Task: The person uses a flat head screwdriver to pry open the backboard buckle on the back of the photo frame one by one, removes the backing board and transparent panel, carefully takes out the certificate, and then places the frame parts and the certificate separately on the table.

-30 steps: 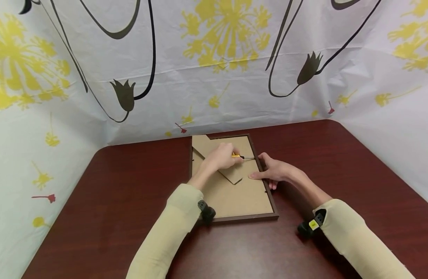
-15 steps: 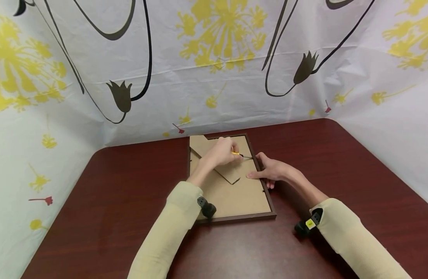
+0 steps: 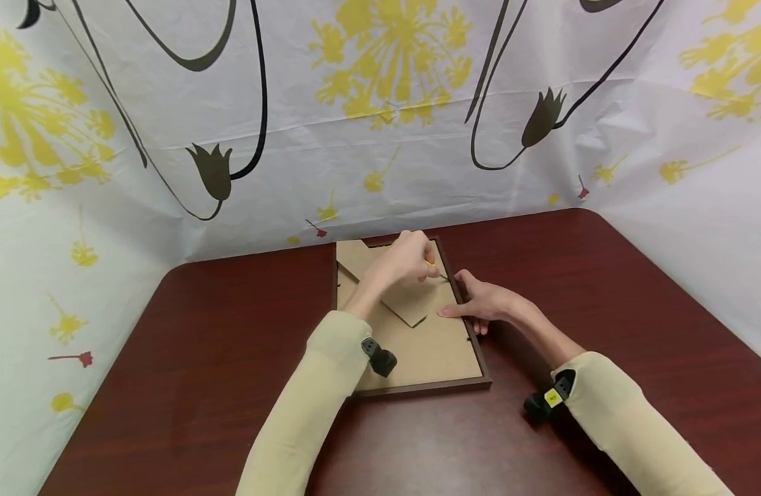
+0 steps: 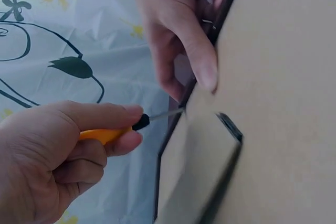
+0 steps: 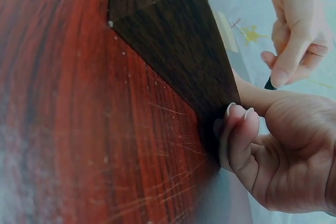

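The left hand grips a yellow-orange screwdriver. The right hand grasps a dark-brown, wood-grained frame with plain tan backing.

a dark red table with wood grain and rounded far corners carries a soft sheen toward its near edge; pale scratches mark it in the right wrist view. a creased white sheet stands along the far, left and right edges. on it, a grey-brown bud is printed above the far left corner, another bud near the far right corner, and a large yellow flower high between them.
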`<state>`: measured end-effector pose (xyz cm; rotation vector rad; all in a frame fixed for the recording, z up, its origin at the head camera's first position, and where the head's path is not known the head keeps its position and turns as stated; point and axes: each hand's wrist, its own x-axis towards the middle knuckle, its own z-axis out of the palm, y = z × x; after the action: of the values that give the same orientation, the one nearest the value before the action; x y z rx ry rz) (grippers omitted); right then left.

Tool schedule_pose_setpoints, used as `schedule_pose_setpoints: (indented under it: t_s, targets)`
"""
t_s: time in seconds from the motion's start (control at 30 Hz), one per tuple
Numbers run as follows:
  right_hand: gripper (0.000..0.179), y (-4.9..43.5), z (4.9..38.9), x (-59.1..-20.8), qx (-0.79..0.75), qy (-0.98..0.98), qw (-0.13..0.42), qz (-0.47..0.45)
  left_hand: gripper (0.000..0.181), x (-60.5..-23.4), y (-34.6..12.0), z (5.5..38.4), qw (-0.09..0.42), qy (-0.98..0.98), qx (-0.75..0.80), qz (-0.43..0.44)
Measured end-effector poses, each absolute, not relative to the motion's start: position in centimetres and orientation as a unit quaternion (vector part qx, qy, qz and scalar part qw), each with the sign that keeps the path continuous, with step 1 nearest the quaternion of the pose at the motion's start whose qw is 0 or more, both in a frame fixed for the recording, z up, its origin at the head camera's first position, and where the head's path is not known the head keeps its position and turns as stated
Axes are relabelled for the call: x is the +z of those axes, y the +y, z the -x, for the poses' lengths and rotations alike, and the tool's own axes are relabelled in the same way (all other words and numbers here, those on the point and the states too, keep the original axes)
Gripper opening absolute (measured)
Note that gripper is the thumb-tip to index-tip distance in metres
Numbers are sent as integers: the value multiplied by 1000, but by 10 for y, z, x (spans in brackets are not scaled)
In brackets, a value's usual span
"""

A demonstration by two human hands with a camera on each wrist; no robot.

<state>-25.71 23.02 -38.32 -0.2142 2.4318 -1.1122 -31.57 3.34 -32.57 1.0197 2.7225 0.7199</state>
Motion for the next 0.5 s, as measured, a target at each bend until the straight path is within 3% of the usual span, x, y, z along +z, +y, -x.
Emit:
schedule_pose_setpoints:
  t_s: [0.5]
  targets:
    - [81,231,258,-381,-416,874,235,87,11,-295,83,309,104,937,132,-307]
